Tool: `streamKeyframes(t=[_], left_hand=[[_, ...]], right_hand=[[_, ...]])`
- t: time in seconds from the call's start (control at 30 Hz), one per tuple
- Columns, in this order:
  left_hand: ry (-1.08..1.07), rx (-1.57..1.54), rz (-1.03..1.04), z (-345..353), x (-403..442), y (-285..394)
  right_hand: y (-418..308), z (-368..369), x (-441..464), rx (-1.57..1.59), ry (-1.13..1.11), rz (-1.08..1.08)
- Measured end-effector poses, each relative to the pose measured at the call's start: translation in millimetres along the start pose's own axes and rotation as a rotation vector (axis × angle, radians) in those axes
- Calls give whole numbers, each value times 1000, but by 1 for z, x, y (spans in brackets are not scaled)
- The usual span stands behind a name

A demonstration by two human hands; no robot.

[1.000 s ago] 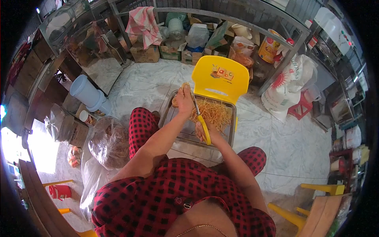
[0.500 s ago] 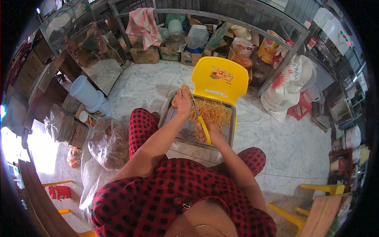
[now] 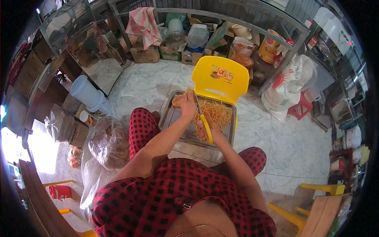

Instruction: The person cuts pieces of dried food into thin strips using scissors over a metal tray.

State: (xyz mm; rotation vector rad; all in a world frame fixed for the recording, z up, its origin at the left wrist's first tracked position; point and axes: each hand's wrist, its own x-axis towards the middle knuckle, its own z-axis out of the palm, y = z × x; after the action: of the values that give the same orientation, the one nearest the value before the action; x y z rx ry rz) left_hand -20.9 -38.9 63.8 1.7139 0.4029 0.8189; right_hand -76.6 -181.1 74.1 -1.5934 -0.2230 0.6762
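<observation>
My right hand [image 3: 215, 133] is closed round yellow-handled scissors [image 3: 205, 128], whose metal blades point up and away from me. My left hand [image 3: 188, 106] grips a tan, flat food piece [image 3: 190, 91], its edge showing past the fingertips. The blades are right beside that piece; whether they touch it I cannot tell. Below both hands is a metal tray [image 3: 167, 118]. Thin golden strips [image 3: 216, 112] are heaped over its right side. At the tray's far left corner lies another orange-tan piece [image 3: 176, 101], partly hidden behind my left hand.
The tray rests on a yellow chair [image 3: 221, 75] with its backrest on the far side. Left on the tiled floor stand white buckets [image 3: 85, 90] and a clear plastic bag [image 3: 108, 142] of brown stuff. Right is a white sack [image 3: 282, 93]; cardboard boxes [image 3: 144, 55] line the back.
My left hand has moved slightly right and toward me with the tan piece. The scissors and right hand have shifted slightly right. More of the orange-tan piece at the tray's corner now shows.
</observation>
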Motion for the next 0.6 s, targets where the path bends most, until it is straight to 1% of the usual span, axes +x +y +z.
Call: streamKeyframes(t=[0.03,0.07,0.13,0.17,0.23,0.27,0.33,0.37,0.43,0.47,0.53,0.6], left_hand=[[-10,-38,-49,1,0,-1],[-11,-39,-49,0,1,-2],[-104,-5,-114,-4,3,-1],[-103,-5,-114,-4,3,-1],[-82,-103,-120,-2,2,-4],[-80,-103,-120,-2,1,-6],[-98,-62,22,2,-5,-14],[-98,-61,22,6,-8,-20],[-86,-239,12,10,-12,-23],[-87,-238,12,9,-14,-26],[-151,-133,-203,0,-16,-6],[-125,-187,-172,3,-16,-6]], right_hand=[[-1,-1,0,14,10,12],[0,-2,0,13,10,11],[4,-5,4,172,-14,77],[6,-4,4,171,-14,76],[10,-1,4,22,21,0],[9,0,5,21,19,0],[10,1,6,-6,-13,-64],[9,0,5,-6,-13,-63],[6,-2,4,-6,-14,-53],[6,-2,4,-4,-14,-52],[6,-3,4,-11,6,-30],[5,-2,4,-3,22,-21]])
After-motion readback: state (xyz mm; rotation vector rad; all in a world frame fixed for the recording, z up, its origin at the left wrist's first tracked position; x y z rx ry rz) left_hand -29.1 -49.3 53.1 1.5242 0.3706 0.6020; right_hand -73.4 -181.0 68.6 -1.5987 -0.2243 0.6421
